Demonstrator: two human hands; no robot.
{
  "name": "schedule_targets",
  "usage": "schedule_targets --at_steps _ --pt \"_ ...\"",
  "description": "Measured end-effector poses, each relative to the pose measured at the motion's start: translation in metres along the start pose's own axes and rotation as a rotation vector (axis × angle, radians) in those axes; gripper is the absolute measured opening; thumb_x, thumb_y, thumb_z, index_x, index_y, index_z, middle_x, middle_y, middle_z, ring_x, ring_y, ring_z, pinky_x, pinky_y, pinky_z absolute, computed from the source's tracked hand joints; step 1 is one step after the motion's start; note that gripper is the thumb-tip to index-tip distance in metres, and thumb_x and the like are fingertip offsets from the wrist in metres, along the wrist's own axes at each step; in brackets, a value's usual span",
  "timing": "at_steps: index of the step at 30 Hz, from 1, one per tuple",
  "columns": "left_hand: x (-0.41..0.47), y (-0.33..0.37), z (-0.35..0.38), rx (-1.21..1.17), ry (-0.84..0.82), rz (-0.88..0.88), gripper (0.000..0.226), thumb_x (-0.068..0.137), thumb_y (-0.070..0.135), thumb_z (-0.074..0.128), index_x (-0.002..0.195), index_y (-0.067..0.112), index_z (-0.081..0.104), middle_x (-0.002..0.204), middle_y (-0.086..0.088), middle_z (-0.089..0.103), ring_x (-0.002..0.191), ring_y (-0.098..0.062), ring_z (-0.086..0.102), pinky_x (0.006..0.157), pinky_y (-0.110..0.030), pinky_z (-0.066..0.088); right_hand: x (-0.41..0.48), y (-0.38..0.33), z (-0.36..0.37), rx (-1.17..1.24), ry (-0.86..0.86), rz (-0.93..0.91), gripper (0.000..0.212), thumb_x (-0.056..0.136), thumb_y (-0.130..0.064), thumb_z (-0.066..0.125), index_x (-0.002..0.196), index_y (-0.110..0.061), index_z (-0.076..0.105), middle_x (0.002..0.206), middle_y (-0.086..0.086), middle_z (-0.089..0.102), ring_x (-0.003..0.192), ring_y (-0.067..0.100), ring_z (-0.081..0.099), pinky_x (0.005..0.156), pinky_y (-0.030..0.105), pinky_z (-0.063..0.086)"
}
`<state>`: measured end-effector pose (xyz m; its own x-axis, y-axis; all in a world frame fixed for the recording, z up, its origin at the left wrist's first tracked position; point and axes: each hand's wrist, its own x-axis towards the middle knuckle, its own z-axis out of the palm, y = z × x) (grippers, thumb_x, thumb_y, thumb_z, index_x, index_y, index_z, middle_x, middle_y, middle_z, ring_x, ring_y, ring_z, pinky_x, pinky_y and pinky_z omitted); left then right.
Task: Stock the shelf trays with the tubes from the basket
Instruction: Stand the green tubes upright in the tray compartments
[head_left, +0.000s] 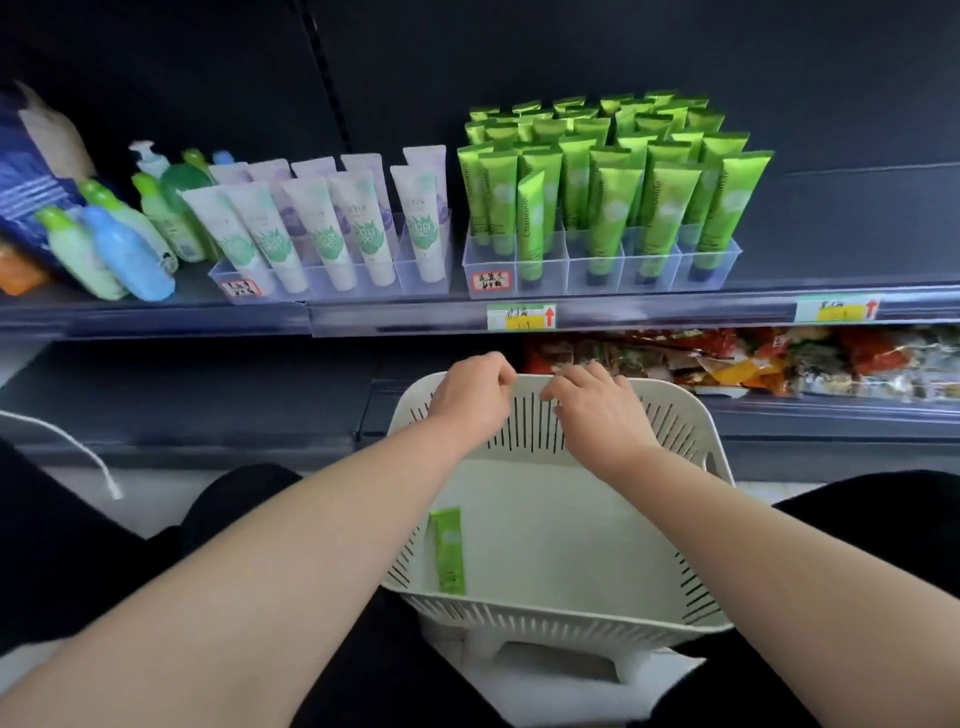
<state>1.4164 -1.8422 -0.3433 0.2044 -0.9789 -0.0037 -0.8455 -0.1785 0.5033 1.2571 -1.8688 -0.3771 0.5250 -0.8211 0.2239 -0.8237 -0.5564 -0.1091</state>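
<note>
Left hand (475, 397) and right hand (597, 415) both grip the far rim of the white slotted plastic basket (561, 525), side by side and close together. Their fingers curl over the rim's edge, and the forearms reach across the basket from the near side. The basket sits low in front of the shelf, between the person's black-clad legs. A single flat green tube (448, 551) lies on the basket's floor against the near left wall, lengthwise from near to far.

On the dark shelf beyond, a clear plastic divided tray (652, 278) holds many matching green tubes (605, 208) standing upright in rows, and a red-bordered label is stuck to its left front. Just left of it, a second clear tray (358, 283) holds white tubes with green and purple print (332, 228), leaning back. Farther left stand pale green and blue bottles (119, 244). A yellow and white price tag with a red arrow (521, 317) sits on the shelf's front edge. Red and orange snack packets (753, 364) fill the lower shelf at right.
</note>
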Motion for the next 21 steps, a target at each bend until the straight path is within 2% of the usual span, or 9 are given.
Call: schedule_targets --at_steps 2,7,10,12,14,17,19,21 --pt "-0.004 -0.013 0.014 0.092 -0.114 -0.084 0.026 0.090 0.008 0.049 0.104 0.021 0.066 0.112 0.001 0.065 0.102 -0.024 0.061 0.085 -0.033 0.051 -0.012 -0.001 0.015 0.029 -0.049 -0.003 0.037 0.088 -0.011 0.055 0.120 -0.030 0.056 0.123 -0.007 0.054 0.115 0.020 0.045 0.089 0.034 0.036" --pt "-0.015 -0.046 0.046 0.335 -0.397 -0.216 0.028 0.084 -0.006 0.045 0.103 -0.003 0.065 0.110 -0.021 0.064 0.098 -0.033 0.062 0.079 -0.034 0.048 -0.036 0.001 0.048 0.129 -0.181 -0.025 0.030 0.092 -0.015 0.052 0.119 -0.028 0.056 0.123 -0.008 0.054 0.114 0.018 0.044 0.091 0.033 0.036" --pt "-0.022 -0.064 0.067 0.442 -0.521 -0.268 0.027 0.087 -0.004 0.048 0.109 0.000 0.062 0.112 -0.016 0.063 0.099 -0.030 0.063 0.072 -0.031 0.045 -0.046 0.004 0.066 0.179 -0.277 -0.044 0.029 0.094 -0.017 0.051 0.120 -0.028 0.056 0.125 -0.007 0.053 0.117 0.017 0.043 0.092 0.032 0.036" --pt "-0.027 -0.075 0.080 0.489 -0.598 -0.278 0.021 0.086 -0.004 0.048 0.102 0.003 0.061 0.111 -0.014 0.063 0.091 -0.027 0.062 0.068 -0.030 0.045 -0.052 0.006 0.077 0.191 -0.343 -0.046 0.028 0.095 -0.017 0.049 0.120 -0.027 0.056 0.126 -0.006 0.053 0.119 0.017 0.042 0.093 0.032 0.035" --pt "-0.033 -0.085 0.091 0.532 -0.646 -0.281 0.019 0.086 -0.003 0.049 0.100 0.005 0.057 0.111 -0.013 0.063 0.090 -0.026 0.061 0.067 -0.030 0.044 -0.054 0.009 0.085 0.198 -0.399 -0.044 0.028 0.095 -0.016 0.049 0.120 -0.027 0.056 0.127 -0.005 0.054 0.119 0.018 0.042 0.092 0.033 0.035" --pt "-0.038 -0.095 0.106 0.556 -0.648 -0.285 0.038 0.086 -0.002 0.047 0.123 0.004 0.048 0.119 -0.014 0.059 0.104 -0.030 0.060 0.072 -0.034 0.047 -0.052 0.011 0.092 0.206 -0.443 -0.046 0.029 0.094 -0.015 0.049 0.120 -0.026 0.056 0.126 -0.005 0.054 0.118 0.019 0.042 0.092 0.033 0.035" --pt "-0.038 -0.099 0.113 0.528 -0.635 -0.276 0.043 0.086 -0.003 0.045 0.129 0.003 0.042 0.119 -0.015 0.058 0.106 -0.032 0.059 0.078 -0.036 0.049 -0.050 0.012 0.096 0.214 -0.452 -0.047 0.029 0.094 -0.015 0.049 0.120 -0.026 0.056 0.126 -0.004 0.054 0.119 0.019 0.042 0.092 0.033 0.034" --pt "-0.039 -0.099 0.119 0.492 -0.620 -0.268 0.044 0.086 -0.005 0.044 0.129 0.003 0.039 0.118 -0.016 0.056 0.106 -0.033 0.058 0.078 -0.036 0.047 -0.049 0.012 0.099 0.218 -0.460 -0.044 0.029 0.094 -0.015 0.049 0.120 -0.027 0.056 0.126 -0.005 0.053 0.119 0.019 0.042 0.092 0.033 0.034"
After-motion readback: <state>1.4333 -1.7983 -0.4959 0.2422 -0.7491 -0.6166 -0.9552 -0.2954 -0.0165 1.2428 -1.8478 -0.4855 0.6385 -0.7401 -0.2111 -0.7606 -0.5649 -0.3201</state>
